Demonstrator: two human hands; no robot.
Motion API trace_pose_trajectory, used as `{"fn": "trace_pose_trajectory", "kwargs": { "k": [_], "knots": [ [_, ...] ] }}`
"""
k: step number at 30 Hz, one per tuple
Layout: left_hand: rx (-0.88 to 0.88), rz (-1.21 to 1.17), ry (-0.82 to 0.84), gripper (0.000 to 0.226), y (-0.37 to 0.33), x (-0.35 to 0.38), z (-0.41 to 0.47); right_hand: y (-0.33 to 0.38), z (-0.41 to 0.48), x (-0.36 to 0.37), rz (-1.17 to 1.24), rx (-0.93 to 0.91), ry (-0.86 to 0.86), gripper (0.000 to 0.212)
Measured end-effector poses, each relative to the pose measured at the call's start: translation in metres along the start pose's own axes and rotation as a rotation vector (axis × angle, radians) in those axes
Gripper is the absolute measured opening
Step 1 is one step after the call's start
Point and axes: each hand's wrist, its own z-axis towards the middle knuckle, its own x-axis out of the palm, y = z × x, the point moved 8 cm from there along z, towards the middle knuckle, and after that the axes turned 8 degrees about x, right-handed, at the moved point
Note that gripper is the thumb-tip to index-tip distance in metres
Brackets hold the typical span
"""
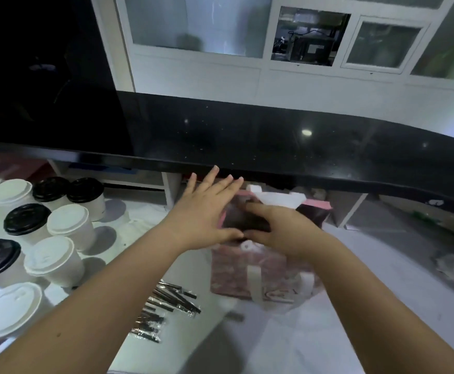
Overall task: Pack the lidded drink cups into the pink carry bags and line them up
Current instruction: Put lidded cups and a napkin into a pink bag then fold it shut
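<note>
A pink carry bag [236, 273] with white handles stands open on the white table in the middle. My left hand [204, 211] lies flat against the bag's left rim, fingers straight and spread. From the right, my right hand [282, 230] reaches across the bag's mouth with its fingers pointing left. The two thumbs meet at the near rim. The bag's inside is dark and I cannot tell what it holds. Several lidded cups stand at the left, some with white lids [68, 220] and some with black lids [27, 218].
A second pink bag [317, 209] with white handles stands just behind, under a black counter ledge [274, 147] that overhangs the table. Wrapped straws [166, 306] lie in front of the cups, left of the bag. Crumpled plastic [449, 265] lies at the right.
</note>
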Motion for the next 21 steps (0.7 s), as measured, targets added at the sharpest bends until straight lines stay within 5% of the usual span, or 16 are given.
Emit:
{"fn": "trace_pose_trajectory", "kwargs": {
  "k": [3,7,21],
  "knots": [
    [-0.070,0.004,-0.136,0.073,0.025,-0.029,-0.008,0.033,-0.002,-0.033,0.056,-0.070,-0.108,0.042],
    [-0.223,0.080,-0.229,0.053,0.077,-0.061,-0.037,0.104,0.033,-0.044,-0.061,-0.189,-0.218,0.043],
    [-0.716,0.223,-0.180,0.049,0.374,-0.084,-0.289,0.416,0.200,0.089,-0.165,-0.484,-0.152,0.039]
  ]
}}
